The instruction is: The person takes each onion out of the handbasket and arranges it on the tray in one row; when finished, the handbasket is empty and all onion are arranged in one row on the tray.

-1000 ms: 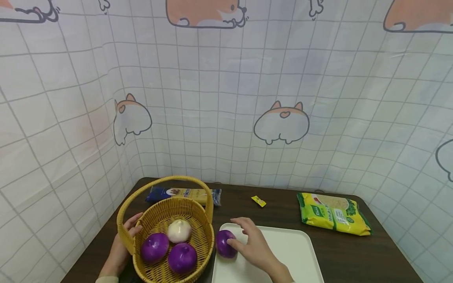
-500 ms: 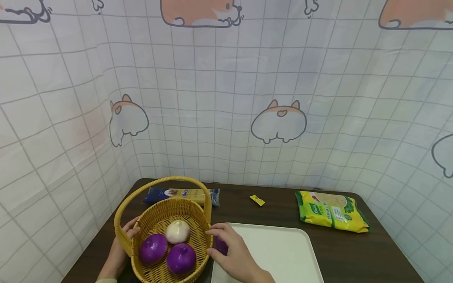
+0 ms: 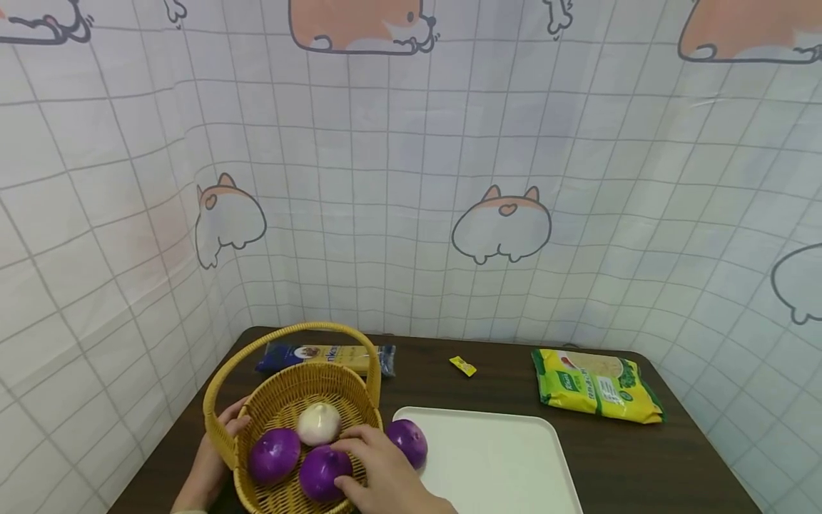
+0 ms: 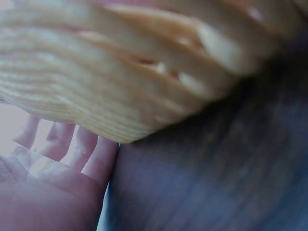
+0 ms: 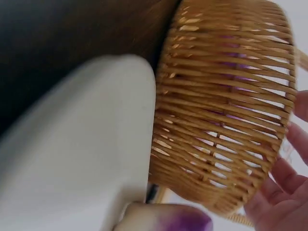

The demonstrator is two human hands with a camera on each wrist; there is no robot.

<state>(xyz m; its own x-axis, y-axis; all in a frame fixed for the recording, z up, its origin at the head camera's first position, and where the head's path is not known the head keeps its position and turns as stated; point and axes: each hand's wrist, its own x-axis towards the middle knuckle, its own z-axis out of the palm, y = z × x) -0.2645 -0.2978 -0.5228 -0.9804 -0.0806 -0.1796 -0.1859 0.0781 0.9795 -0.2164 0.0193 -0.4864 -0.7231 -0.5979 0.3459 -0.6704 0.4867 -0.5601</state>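
A yellow wicker basket (image 3: 369,400) with a tall hoop handle holds a white onion (image 3: 319,424) and two purple onions, one at its left (image 3: 275,455). My left hand (image 3: 208,457) rests against the basket's outer left side. In the left wrist view, its extended fingers (image 4: 94,151) reach behind the weave. My right hand (image 3: 382,467) is over the basket's right rim. Its spread fingers and thumb are at the front purple onion (image 3: 323,472), partly covering it. Another purple onion (image 3: 408,442) lies on the white tray (image 3: 494,457), right beside the basket.
On the dark table (image 3: 417,385), a blue-and-yellow packet (image 3: 334,355) lies behind the basket. A small yellow wrapper (image 3: 463,366) sits farther right at the back. A green-and-yellow bag (image 3: 597,385) lies beyond the tray. A patterned curtain (image 3: 398,285) hangs behind the table.
My right hand has moved left from the onion on the tray, across the basket's rim, to the front purple onion. That tray onion has stayed behind. My left hand stays at the basket.
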